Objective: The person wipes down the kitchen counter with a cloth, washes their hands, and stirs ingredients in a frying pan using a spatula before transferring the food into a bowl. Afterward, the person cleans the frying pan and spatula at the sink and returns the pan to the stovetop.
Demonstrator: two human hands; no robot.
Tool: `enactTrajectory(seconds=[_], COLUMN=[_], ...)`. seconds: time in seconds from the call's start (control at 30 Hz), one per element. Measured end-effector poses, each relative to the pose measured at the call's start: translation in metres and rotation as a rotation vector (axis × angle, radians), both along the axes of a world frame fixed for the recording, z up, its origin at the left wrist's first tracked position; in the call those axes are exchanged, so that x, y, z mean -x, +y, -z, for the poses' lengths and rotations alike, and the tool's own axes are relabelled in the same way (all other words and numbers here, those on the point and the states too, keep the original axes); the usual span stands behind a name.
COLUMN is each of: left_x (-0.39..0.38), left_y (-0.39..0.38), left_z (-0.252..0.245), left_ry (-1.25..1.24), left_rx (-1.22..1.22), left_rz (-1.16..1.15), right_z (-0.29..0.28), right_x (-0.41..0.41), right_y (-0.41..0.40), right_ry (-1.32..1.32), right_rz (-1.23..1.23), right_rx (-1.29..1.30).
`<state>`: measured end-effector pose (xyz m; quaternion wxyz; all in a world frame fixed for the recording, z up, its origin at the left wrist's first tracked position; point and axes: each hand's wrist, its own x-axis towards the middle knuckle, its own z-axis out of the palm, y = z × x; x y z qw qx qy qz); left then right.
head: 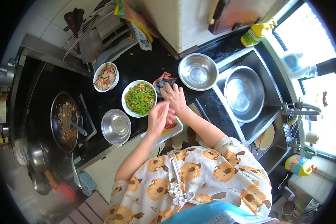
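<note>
My right hand point(174, 96) presses flat with spread fingers on a dark, orange-edged cloth point(164, 81) on the black counter. My left hand point(160, 116) is raised over the counter's front edge, its fingers curled; the palm side is partly hidden, and no held thing can be made out. Beside it is a white bowl of chopped green vegetables point(140, 98) with red bits. Below the hands, a white plastic container point(175, 131) with red and yellow contents is partly covered by them. Behind and to the left sits a white bowl of sliced meat point(106, 77).
Steel bowls stand on the counter, one at the left point(116, 126) and one at the back point(198, 72). A large steel basin point(244, 94) sits in the sink at right. On the stove, a wok point(64, 121) holds cooked food and a grey spatula; its handle point(76, 170) juts towards the floor.
</note>
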<state>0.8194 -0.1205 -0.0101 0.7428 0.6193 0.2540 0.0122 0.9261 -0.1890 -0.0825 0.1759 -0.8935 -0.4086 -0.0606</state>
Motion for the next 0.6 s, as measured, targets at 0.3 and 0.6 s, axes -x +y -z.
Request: enactTrajectory(seconds=[0.3,0.6], left_x=[-0.158,-0.187], left_y=[0.029,0.003], left_z=[0.047,0.034], left_ry=[0.208,0.252], left_rx=[-1.076,-0.447], left_rz=[0.346,0.224], right_z=[-0.002,0.011], right_x=[0.004,-0.002], right_y=[-0.007,-0.02], right_ry=[0.104,-0.086], right_rz=[-0.003,0.151], right_rx=[0.136,0.044])
